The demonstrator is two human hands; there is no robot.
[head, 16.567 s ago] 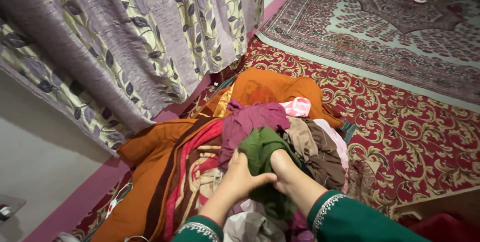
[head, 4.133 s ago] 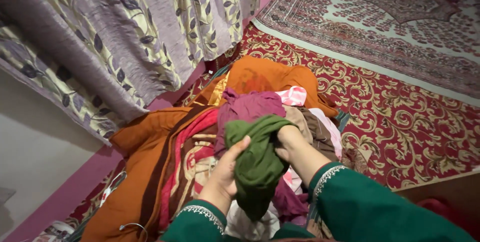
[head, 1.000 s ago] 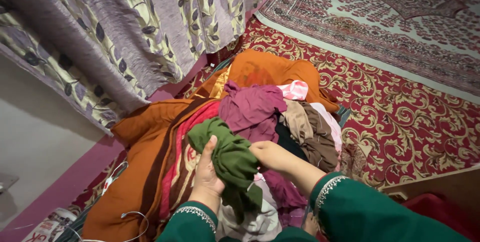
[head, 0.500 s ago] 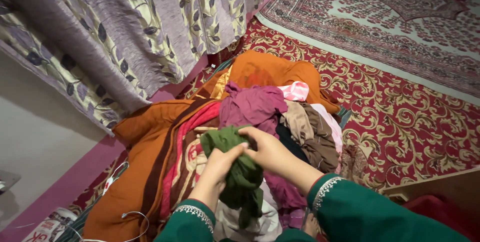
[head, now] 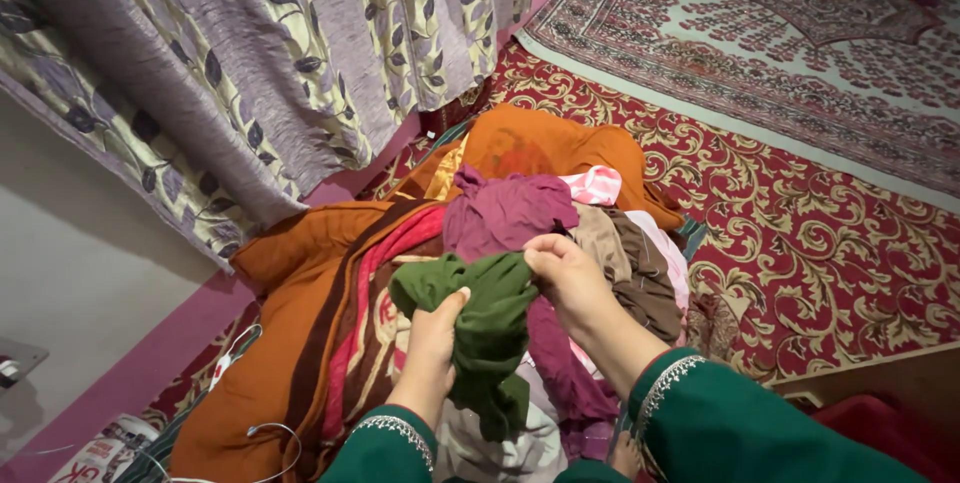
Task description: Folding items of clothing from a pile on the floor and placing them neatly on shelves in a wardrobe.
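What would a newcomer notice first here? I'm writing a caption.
Both hands, left hand and right hand, grip a bunched green cloth low in the middle. Under it lies a heap of clothes on an orange blanket, by a leaf-patterned curtain on a red carpet.

A room in a home: patterned red carpet covers the floor, a leaf-printed purple curtain hangs along the wall, and a heap of mixed clothes lies on an orange blanket.
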